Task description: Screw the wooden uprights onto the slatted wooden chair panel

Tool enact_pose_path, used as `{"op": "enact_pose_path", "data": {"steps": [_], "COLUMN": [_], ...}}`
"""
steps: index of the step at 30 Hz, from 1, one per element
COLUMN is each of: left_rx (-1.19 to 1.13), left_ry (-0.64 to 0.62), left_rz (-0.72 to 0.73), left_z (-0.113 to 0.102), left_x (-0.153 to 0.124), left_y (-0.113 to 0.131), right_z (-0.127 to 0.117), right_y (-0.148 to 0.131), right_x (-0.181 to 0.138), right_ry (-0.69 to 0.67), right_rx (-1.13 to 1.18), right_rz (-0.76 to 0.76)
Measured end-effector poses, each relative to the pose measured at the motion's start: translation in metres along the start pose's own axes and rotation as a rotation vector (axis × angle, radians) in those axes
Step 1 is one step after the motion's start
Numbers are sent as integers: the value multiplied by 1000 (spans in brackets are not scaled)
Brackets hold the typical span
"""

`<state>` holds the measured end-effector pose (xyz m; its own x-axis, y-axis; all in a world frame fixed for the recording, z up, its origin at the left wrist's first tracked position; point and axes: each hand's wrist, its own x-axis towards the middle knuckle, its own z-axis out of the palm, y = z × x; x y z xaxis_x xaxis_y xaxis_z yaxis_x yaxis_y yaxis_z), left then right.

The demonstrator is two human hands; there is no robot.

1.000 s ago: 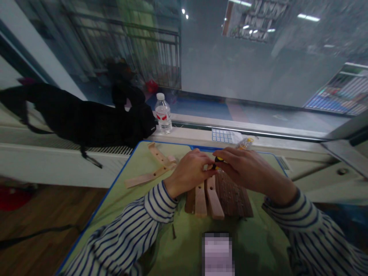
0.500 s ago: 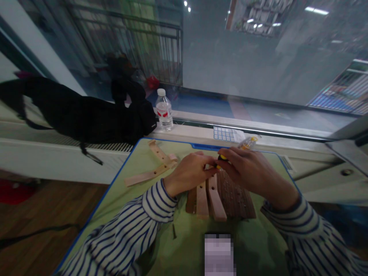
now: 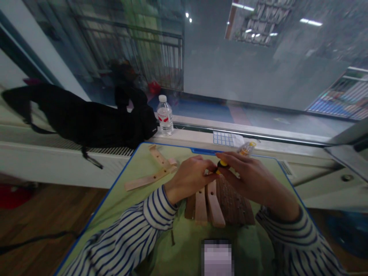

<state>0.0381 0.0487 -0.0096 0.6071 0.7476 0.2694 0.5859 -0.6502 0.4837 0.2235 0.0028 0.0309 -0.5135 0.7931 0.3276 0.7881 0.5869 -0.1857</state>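
Observation:
My right hand (image 3: 247, 174) is closed around the yellow and black handle of a screwdriver (image 3: 222, 163), fingers curled over its top. My left hand (image 3: 194, 176) meets it from the other side, thumb and forefinger pinched at the tool's lower end; its tip is mostly hidden by the fingers. Below the hands, two pale wooden strips with holes, a left strip (image 3: 201, 209) and a right strip (image 3: 215, 209), lie side by side on a brown slatted wooden piece (image 3: 235, 203). Their far ends are covered by my hands.
Joined pale wooden pieces (image 3: 146, 181) lie at the left of the green table (image 3: 120, 211). A screw (image 3: 173, 237) and a blurred-out phone-like object (image 3: 217, 257) are near the front. Behind stand a water bottle (image 3: 165, 117), a black bag (image 3: 86, 119) and a clear packet (image 3: 246, 148).
The view has tilted slightly, so everything sits a little lower. My right fingers have shifted on the screwdriver handle, showing more of its yellow and black. The wooden strips stay in place.

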Motion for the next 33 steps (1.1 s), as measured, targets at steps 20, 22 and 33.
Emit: {"op": "enact_pose_path", "data": {"steps": [20, 22, 33], "left_rx": [-48, -41, -52], "left_ry": [29, 35, 39], "left_rz": [8, -6, 13], "left_z": [2, 2, 4], "left_x": [-1, -1, -3], "left_y": [-4, -3, -5], "right_z": [6, 6, 3], "right_y": [-5, -6, -8], "right_x": [7, 7, 2], "right_ry": [42, 27, 28], "right_rx": [-90, -94, -4], "right_rz": [14, 19, -34]}}
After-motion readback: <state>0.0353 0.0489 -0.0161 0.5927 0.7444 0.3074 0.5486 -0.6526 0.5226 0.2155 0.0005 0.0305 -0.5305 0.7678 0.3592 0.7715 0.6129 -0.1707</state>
